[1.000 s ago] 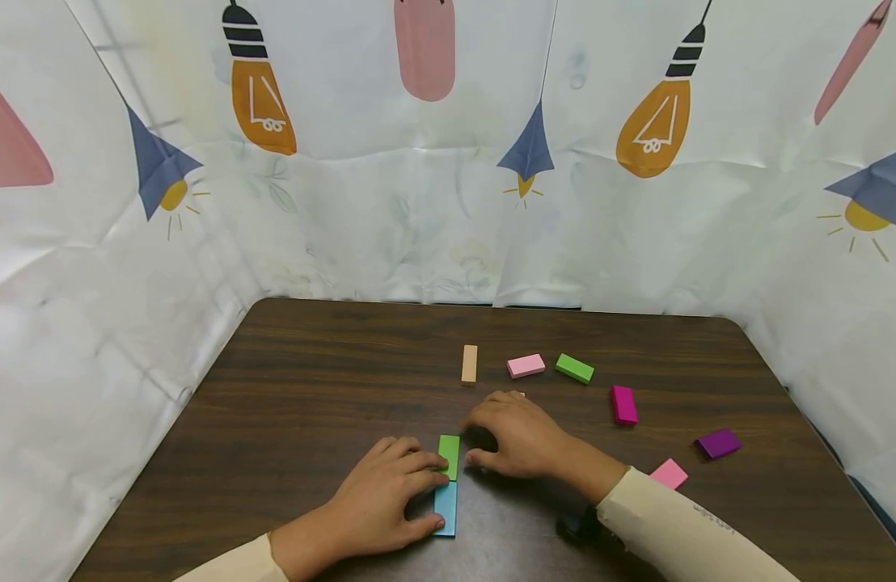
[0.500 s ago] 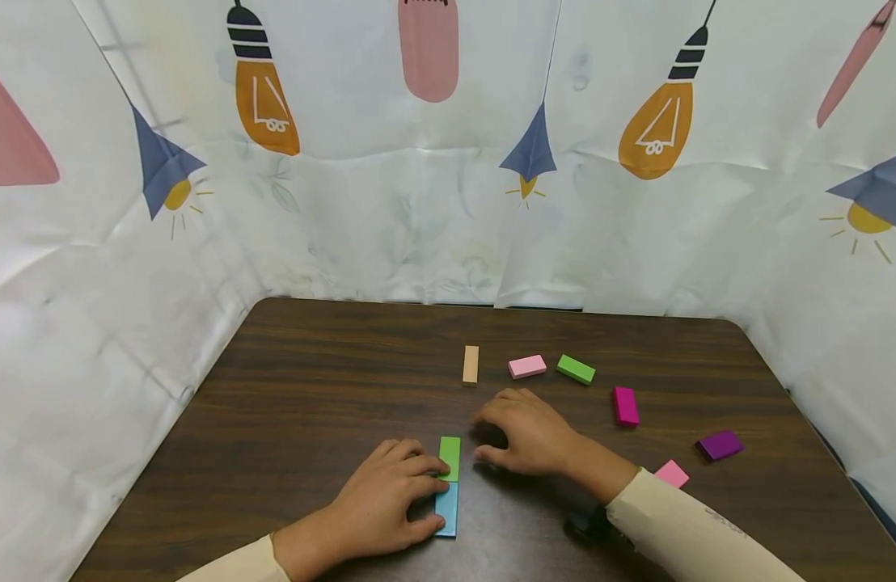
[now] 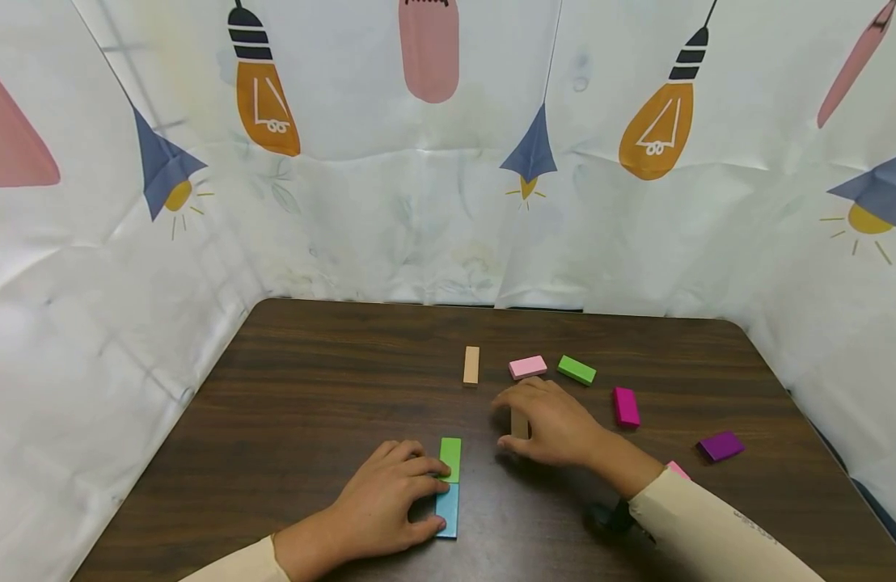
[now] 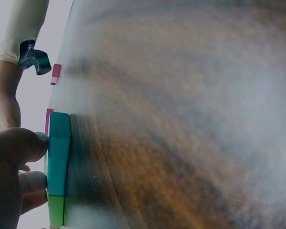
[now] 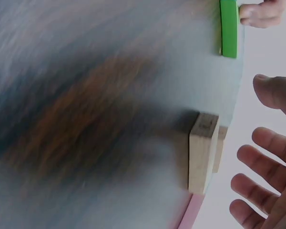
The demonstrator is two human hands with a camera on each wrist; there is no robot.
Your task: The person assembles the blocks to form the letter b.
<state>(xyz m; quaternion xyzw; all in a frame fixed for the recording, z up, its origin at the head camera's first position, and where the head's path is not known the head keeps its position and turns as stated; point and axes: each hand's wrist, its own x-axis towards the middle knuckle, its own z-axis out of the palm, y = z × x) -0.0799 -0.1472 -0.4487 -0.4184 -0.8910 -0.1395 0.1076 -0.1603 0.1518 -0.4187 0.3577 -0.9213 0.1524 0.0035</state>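
My left hand [image 3: 386,501] rests its fingertips on a green block [image 3: 453,454] and a light blue block [image 3: 450,517], which lie end to end on the table. Seen from the left wrist, the thumb touches the blue block [image 4: 58,157] while other fingers meet the blocks near the green one [image 4: 56,210]. Over a plain wooden block [image 3: 519,424], my right hand [image 3: 557,422] hovers with thumb and fingers apart. The right wrist view has that wooden block [image 5: 202,157] standing on the table, separate from the spread fingers [image 5: 267,167].
Farther back lie another wooden block [image 3: 471,366], a pink block [image 3: 527,367] and a green block [image 3: 576,370]. To the right are a magenta block [image 3: 626,406], a purple block [image 3: 720,446] and a pink block [image 3: 678,469] partly behind the sleeve. White printed sheeting [image 3: 419,226] surrounds the table.
The right hand has moved right, away from the green and blue blocks, and now stands over the wooden block, which it previously hid. The left hand keeps its place.
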